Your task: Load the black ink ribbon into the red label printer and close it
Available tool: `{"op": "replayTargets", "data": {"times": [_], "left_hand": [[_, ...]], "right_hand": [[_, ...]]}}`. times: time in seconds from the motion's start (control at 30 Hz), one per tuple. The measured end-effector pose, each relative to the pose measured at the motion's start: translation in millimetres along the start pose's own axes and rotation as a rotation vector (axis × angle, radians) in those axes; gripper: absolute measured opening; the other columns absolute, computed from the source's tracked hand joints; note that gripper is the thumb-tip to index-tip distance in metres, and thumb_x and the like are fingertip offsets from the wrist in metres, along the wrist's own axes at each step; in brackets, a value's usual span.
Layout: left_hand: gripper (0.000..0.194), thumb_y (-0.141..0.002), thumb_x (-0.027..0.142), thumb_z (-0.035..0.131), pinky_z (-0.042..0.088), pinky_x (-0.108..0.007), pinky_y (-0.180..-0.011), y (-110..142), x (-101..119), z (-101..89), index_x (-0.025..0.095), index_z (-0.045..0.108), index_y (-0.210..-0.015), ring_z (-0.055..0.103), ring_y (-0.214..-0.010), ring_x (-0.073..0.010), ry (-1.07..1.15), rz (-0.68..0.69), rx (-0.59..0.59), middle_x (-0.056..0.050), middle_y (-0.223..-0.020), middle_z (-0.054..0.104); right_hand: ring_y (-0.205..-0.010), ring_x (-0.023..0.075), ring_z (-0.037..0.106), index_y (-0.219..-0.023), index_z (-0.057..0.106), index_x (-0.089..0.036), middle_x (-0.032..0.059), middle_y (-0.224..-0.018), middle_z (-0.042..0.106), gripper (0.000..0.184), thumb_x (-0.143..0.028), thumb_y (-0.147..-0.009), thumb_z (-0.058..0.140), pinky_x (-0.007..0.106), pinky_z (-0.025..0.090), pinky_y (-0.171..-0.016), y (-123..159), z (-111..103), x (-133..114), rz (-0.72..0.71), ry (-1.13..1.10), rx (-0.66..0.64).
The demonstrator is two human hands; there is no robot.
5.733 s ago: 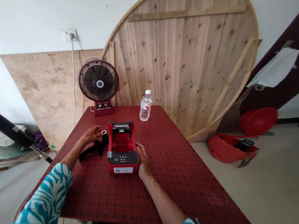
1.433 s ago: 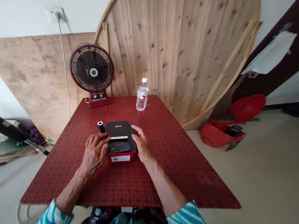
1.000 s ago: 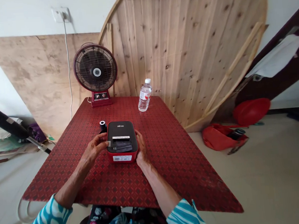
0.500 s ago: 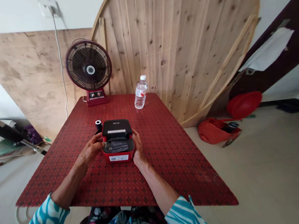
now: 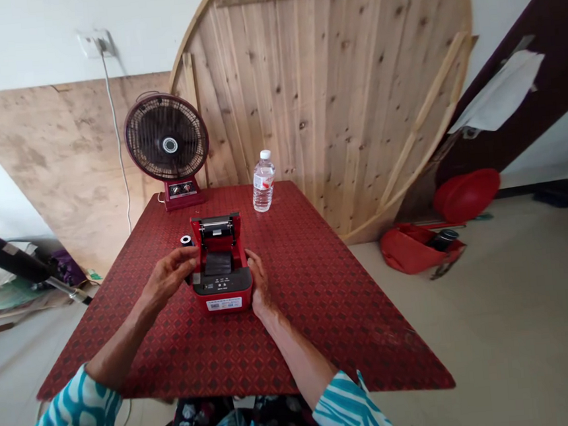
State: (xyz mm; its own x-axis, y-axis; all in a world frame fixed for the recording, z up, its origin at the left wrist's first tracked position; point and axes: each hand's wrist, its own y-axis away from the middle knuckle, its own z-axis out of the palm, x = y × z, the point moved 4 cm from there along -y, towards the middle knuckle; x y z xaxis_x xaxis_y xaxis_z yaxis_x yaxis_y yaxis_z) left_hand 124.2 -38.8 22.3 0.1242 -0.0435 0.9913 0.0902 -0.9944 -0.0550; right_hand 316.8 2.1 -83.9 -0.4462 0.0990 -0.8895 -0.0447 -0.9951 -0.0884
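Observation:
A small red and black receipt printer point(image 5: 223, 282) sits on the table in front of me with its lid point(image 5: 216, 229) raised. A roller shows inside the lid, and a dark strip of paper or film point(image 5: 218, 263) comes out of the middle of the body. My right hand point(image 5: 261, 284) grips the printer's right side, fingers along its wall. At the left side, my left hand point(image 5: 172, 273) has its fingers stretched out and apart, close to the lid's left edge; whether the fingertips touch it I cannot tell. Behind that hand stands a small roll point(image 5: 185, 240), partly hidden.
The table point(image 5: 323, 315) has a red patterned cover. A fan point(image 5: 168, 143) stands at its back left corner, and a water bottle point(image 5: 263, 183) at the back. On the floor to the right are a red bag point(image 5: 401, 250) and a red basin point(image 5: 468, 198).
The printer's lid has swung up from lying nearly closed to standing open. My left hand has risen slightly off the printer's side; the right hand stays on its side.

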Motion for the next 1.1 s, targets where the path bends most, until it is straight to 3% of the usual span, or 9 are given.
{"op": "replayTargets", "data": {"times": [0.1, 0.2, 0.3, 0.57, 0.67, 0.8, 0.97, 1.1], "left_hand": [[0.027, -0.074, 0.038, 0.066, 0.048, -0.029, -0.065, -24, 18, 11.8, 0.020, 0.074, -0.093, 0.064, -0.069, -0.0202, -0.252, 0.157, -0.073, -0.003, -0.077, 0.072], [0.021, -0.079, 0.027, 0.057, 0.050, -0.030, -0.076, -48, 25, 36.1, 0.024, 0.076, -0.088, 0.068, -0.083, -0.0237, -0.567, 0.250, -0.230, -0.003, -0.086, 0.075], [0.029, -0.081, 0.016, 0.050, 0.051, -0.030, -0.077, -63, 22, 56.1, 0.025, 0.076, -0.089, 0.070, -0.089, -0.0244, -0.895, 0.245, -0.374, -0.004, -0.092, 0.076], [0.022, -0.074, 0.013, 0.058, 0.049, -0.033, -0.080, -66, 20, 66.3, 0.023, 0.074, -0.086, 0.069, -0.090, -0.0258, -1.289, 0.200, -0.466, -0.007, -0.091, 0.075], [0.020, -0.075, 0.016, 0.062, 0.049, -0.031, -0.082, -63, 20, 69.3, 0.022, 0.071, -0.091, 0.067, -0.096, -0.0249, -1.373, 0.189, -0.518, -0.008, -0.100, 0.073], [0.032, -0.074, 0.017, 0.064, 0.049, -0.029, -0.084, -62, 18, 73.8, 0.022, 0.065, -0.106, 0.066, -0.103, -0.0241, -1.414, 0.162, -0.556, -0.007, -0.108, 0.072], [0.037, -0.075, 0.017, 0.063, 0.049, -0.027, -0.083, -57, 23, 77.6, 0.022, 0.063, -0.112, 0.066, -0.103, -0.0232, -1.399, 0.167, -0.569, -0.007, -0.109, 0.072], [0.035, -0.077, 0.019, 0.060, 0.049, -0.027, -0.081, -45, 40, 68.3, 0.023, 0.065, -0.112, 0.067, -0.097, -0.0209, -1.317, 0.290, -0.498, -0.005, -0.108, 0.071]], "right_hand": [[-0.102, 0.0226, 0.060, -0.115, 0.063, -0.025, 0.0032, -0.111, 0.068, 0.048, -0.056, -0.081, 0.058, 0.035, 0.046, -0.088, -1, 0, 0, -0.004, 0.016, 0.011], [-0.106, 0.0227, 0.058, -0.116, 0.063, -0.025, 0.0032, -0.114, 0.066, 0.047, -0.056, -0.081, 0.058, 0.035, 0.044, -0.091, -1, 0, -1, -0.020, 0.022, 0.006], [-0.108, 0.0231, 0.057, -0.115, 0.064, -0.024, 0.0035, -0.115, 0.066, 0.046, -0.056, -0.081, 0.058, 0.036, 0.044, -0.092, -1, 0, -1, -0.035, 0.015, 0.000], [-0.107, 0.0230, 0.058, -0.113, 0.066, -0.026, 0.0011, -0.105, 0.070, 0.042, -0.053, -0.082, 0.058, 0.035, 0.046, -0.091, -3, 5, 1, -0.059, 0.000, 0.001], [-0.106, 0.0230, 0.059, -0.112, 0.067, -0.027, 0.0010, -0.105, 0.070, 0.040, -0.052, -0.082, 0.058, 0.035, 0.046, -0.091, -3, 5, 1, -0.063, -0.008, -0.004], [-0.106, 0.0229, 0.059, -0.112, 0.067, -0.028, 0.0005, -0.108, 0.069, 0.039, -0.052, -0.082, 0.059, 0.035, 0.047, -0.090, -4, 3, 1, -0.058, 0.001, 0.001], [-0.109, 0.0238, 0.058, -0.111, 0.067, -0.026, 0.0019, -0.110, 0.069, 0.041, -0.052, -0.081, 0.060, 0.035, 0.046, -0.090, -4, -1, 0, -0.047, 0.016, 0.008], [-0.109, 0.0239, 0.058, -0.113, 0.064, -0.025, 0.0028, -0.114, 0.068, 0.043, -0.053, -0.081, 0.059, 0.035, 0.045, -0.090, -3, 0, 0, -0.013, -0.008, -0.015]]}}
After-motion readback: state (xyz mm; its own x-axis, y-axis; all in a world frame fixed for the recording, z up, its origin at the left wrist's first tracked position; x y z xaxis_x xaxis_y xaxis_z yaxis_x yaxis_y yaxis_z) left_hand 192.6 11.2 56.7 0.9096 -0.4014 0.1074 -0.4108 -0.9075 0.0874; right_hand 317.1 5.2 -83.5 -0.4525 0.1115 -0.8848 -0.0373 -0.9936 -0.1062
